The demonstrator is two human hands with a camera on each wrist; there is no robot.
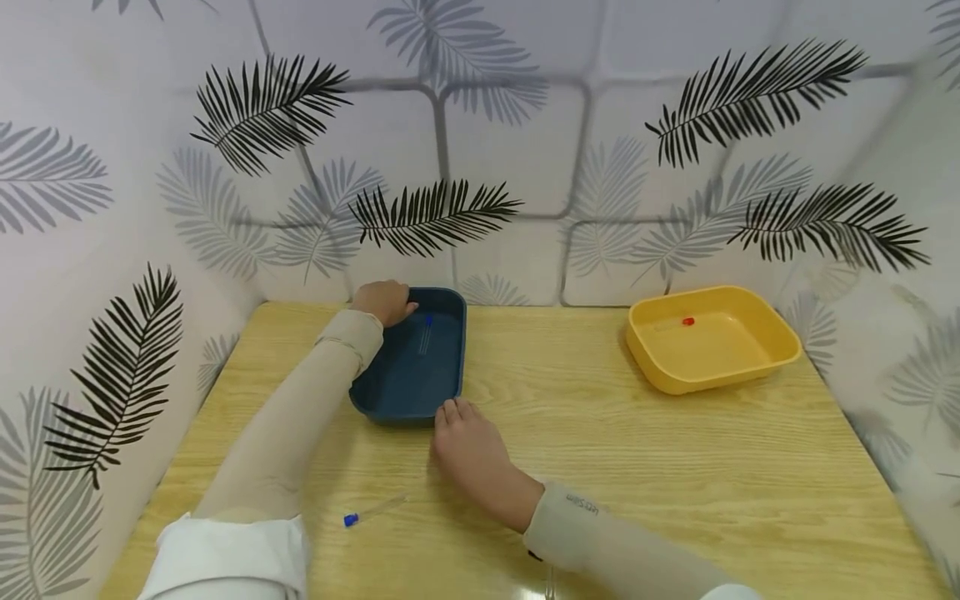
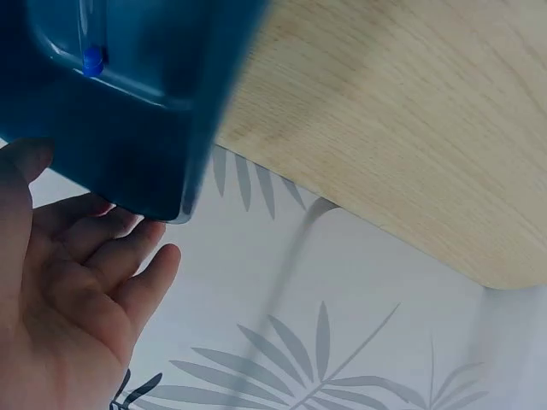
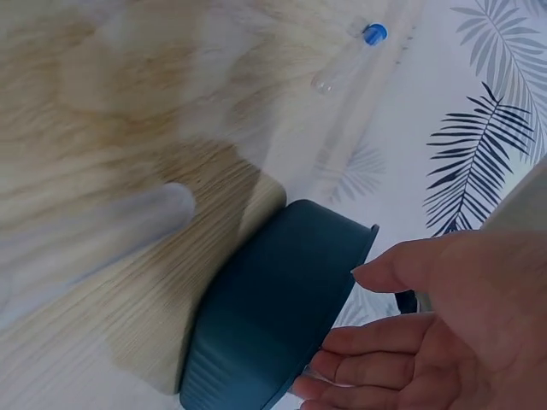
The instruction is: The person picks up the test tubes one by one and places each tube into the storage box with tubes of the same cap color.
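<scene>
A dark blue tray (image 1: 405,392) sits at the back left of the table, with a blue-capped clear tube (image 1: 425,333) lying inside. At its far left corner my left hand (image 1: 382,302) grips the rim; in the left wrist view the thumb lies over the inner side and the fingers stay outside. My right hand (image 1: 476,454) holds the near right corner, and in the right wrist view its thumb and fingers sit on either side of the tray rim (image 3: 363,265). Another blue-capped tube (image 1: 375,510) lies on the table in front of the tray.
A yellow tray (image 1: 678,383) stands at the back right, holding a tube with a red cap (image 1: 687,321). Beneath the right forearm, a clear tube (image 1: 550,582) shows at the near edge of the view. A leaf-patterned wall covering (image 1: 510,150) rises behind the wooden table (image 1: 675,467).
</scene>
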